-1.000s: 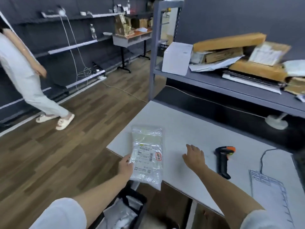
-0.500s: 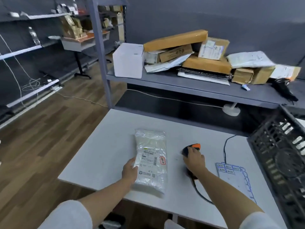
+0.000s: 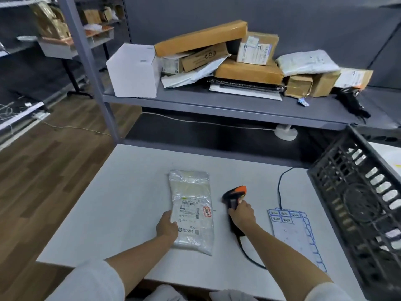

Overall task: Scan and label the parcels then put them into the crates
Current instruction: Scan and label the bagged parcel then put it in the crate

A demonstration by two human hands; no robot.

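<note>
A clear plastic parcel (image 3: pixel 192 205) with a printed label and a red sticker lies flat on the white table (image 3: pixel 104 209). My left hand (image 3: pixel 166 227) holds its lower left edge. My right hand (image 3: pixel 242 215) grips the handle of the black and orange barcode scanner (image 3: pixel 235 193), whose head is lifted and points toward the parcel. A sheet of blue-bordered labels (image 3: pixel 293 231) lies to the right of the scanner. A black plastic crate (image 3: pixel 364 205) stands tilted at the table's right end.
A grey shelf (image 3: pixel 217 103) behind the table carries a white box (image 3: pixel 134 70), several cardboard boxes and mailer bags, and a second scanner (image 3: pixel 351 101). The scanner cable (image 3: pixel 280 187) loops across the table. Wooden floor lies to the left.
My view swung right and the crate came into sight. My right hand went from the table onto the scanner and raised it. My left hand slid the parcel fully onto the table.
</note>
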